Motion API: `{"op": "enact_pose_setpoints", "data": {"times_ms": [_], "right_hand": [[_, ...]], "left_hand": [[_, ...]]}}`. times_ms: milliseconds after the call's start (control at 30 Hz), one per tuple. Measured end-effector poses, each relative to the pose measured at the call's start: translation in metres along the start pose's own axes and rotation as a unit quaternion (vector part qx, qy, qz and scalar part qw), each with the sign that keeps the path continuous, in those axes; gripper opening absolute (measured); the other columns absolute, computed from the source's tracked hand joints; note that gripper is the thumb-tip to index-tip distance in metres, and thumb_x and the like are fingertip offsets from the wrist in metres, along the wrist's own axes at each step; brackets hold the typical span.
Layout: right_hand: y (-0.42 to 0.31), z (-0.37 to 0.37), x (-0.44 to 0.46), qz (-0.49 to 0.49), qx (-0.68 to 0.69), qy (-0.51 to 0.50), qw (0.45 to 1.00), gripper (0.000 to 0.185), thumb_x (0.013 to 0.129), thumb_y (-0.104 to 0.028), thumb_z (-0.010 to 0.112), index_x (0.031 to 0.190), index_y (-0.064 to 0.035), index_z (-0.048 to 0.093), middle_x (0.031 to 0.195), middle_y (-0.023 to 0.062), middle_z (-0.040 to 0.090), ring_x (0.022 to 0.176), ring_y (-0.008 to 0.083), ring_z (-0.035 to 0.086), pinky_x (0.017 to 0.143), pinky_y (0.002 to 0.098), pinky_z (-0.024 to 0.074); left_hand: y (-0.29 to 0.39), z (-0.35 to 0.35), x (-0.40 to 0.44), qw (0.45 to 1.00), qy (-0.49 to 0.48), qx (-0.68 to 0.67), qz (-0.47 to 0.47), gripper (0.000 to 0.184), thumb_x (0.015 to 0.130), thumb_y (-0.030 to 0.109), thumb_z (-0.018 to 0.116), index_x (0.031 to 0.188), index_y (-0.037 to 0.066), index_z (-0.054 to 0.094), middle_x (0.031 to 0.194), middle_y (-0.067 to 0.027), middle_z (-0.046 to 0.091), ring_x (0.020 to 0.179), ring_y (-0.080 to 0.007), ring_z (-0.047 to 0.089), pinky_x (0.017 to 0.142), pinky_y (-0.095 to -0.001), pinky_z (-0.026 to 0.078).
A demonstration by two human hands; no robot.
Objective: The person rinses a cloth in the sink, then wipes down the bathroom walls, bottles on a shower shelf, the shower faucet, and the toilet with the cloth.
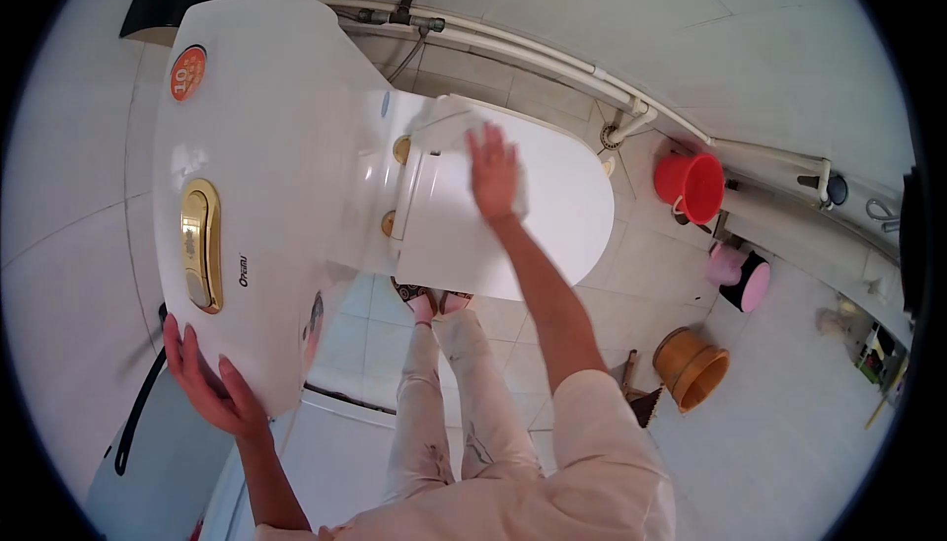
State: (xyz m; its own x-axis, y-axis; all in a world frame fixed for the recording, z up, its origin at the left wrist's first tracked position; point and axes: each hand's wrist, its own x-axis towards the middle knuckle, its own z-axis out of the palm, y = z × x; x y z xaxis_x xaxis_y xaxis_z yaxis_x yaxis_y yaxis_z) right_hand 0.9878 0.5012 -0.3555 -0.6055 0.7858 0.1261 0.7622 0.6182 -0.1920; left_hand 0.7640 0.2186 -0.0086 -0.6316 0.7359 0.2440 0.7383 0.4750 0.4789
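Observation:
A white toilet with a large cistern fills the left and middle of the head view. Its seat lid is down. My right hand, slightly blurred, lies over the lid near the hinges with fingers stretched out. Beneath it is a thin white cloth, pressed to the lid and hard to tell from the white surface. My left hand rests, fingers apart and holding nothing, on the cistern's near edge. Just beyond its fingertips is the gold flush handle.
Pipes and a valve run along the wall behind the toilet. On the tiled floor to the right are a red bucket, a pink container and a wooden bucket. A white appliance stands beside my legs.

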Motion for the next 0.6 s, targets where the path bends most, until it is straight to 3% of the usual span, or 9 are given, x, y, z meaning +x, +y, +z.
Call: {"op": "enact_pose_setpoints", "data": {"times_ms": [67,133,200,267,333,400,533,600], "right_hand": [[0.054,-0.015,0.001,0.081,-0.053,-0.002,0.995,0.056,0.086,-0.006,0.046,0.140,-0.0172,0.043,0.144,0.0155,0.039,0.138,0.0302,0.030,0.108,0.0535,0.0258],[0.101,-0.020,-0.039,0.188,-0.054,0.052,0.979,0.051,0.091,-0.009,0.042,0.141,-0.0162,0.041,0.143,0.0172,0.039,0.136,0.0318,0.031,0.107,0.0530,0.0262],[0.126,-0.027,-0.099,0.252,-0.017,0.119,0.960,0.047,0.096,-0.013,0.038,0.143,-0.0145,0.038,0.145,0.0189,0.036,0.135,0.0336,0.032,0.106,0.0514,0.0280],[0.118,-0.038,-0.151,0.398,0.151,0.158,0.891,0.046,0.098,-0.012,0.036,0.144,-0.0130,0.036,0.147,0.0217,0.033,0.135,0.0362,0.032,0.105,0.0498,0.0299],[0.083,-0.039,-0.195,0.406,-0.012,0.119,0.906,0.046,0.097,-0.010,0.037,0.144,-0.0114,0.036,0.146,0.0239,0.032,0.135,0.0381,0.032,0.104,0.0492,0.0311],[0.032,-0.043,-0.213,0.445,0.001,0.060,0.893,0.047,0.095,-0.006,0.041,0.142,-0.0104,0.039,0.147,0.0244,0.031,0.135,0.0394,0.031,0.107,0.0501,0.0285],[-0.081,-0.042,-0.240,0.264,0.134,-0.059,0.953,0.057,0.085,0.001,0.050,0.139,-0.0156,0.044,0.149,0.0187,0.031,0.136,0.0382,0.030,0.110,0.0510,0.0238],[-0.133,-0.066,-0.243,0.193,0.222,-0.104,0.950,0.059,0.081,0.004,0.051,0.136,-0.0167,0.049,0.148,0.0160,0.034,0.136,0.0368,0.032,0.109,0.0483,0.0277]], "left_hand": [[0.001,0.001,-0.001,1.000,0.003,-0.010,-0.002,0.042,0.091,0.010,0.043,0.131,-0.004,0.045,0.142,-0.0245,0.035,0.131,-0.0375,0.037,0.105,-0.0477,0.033],[0.004,-0.001,0.002,1.000,-0.010,-0.001,0.008,0.042,0.092,0.007,0.040,0.133,-0.004,0.045,0.144,-0.0235,0.034,0.133,-0.0354,0.035,0.107,-0.0451,0.033],[0.004,-0.001,0.001,1.000,0.002,-0.012,-0.002,0.042,0.090,0.009,0.044,0.130,-0.005,0.046,0.142,-0.0247,0.035,0.132,-0.0382,0.036,0.106,-0.0485,0.032],[0.003,0.001,0.001,0.999,0.020,-0.035,-0.003,0.041,0.089,0.008,0.046,0.128,-0.005,0.047,0.142,-0.0241,0.035,0.131,-0.0379,0.037,0.107,-0.0477,0.032],[0.007,-0.003,0.003,1.000,0.012,-0.008,0.006,0.040,0.089,0.008,0.048,0.127,-0.004,0.049,0.141,-0.0240,0.036,0.130,-0.0381,0.038,0.106,-0.0474,0.032],[0.005,-0.003,0.003,1.000,0.011,0.013,0.011,0.040,0.089,0.010,0.051,0.126,-0.003,0.050,0.139,-0.0248,0.039,0.128,-0.0393,0.040,0.106,-0.0465,0.033],[-0.002,-0.008,0.005,0.996,0.031,0.048,0.073,0.040,0.085,0.015,0.055,0.122,-0.001,0.055,0.134,-0.0244,0.047,0.124,-0.0418,0.044,0.104,-0.0485,0.033],[-0.004,-0.009,0.005,0.995,0.041,0.044,0.081,0.041,0.083,0.016,0.056,0.121,0.001,0.056,0.132,-0.0232,0.049,0.123,-0.0415,0.045,0.103,-0.0495,0.034]]}}
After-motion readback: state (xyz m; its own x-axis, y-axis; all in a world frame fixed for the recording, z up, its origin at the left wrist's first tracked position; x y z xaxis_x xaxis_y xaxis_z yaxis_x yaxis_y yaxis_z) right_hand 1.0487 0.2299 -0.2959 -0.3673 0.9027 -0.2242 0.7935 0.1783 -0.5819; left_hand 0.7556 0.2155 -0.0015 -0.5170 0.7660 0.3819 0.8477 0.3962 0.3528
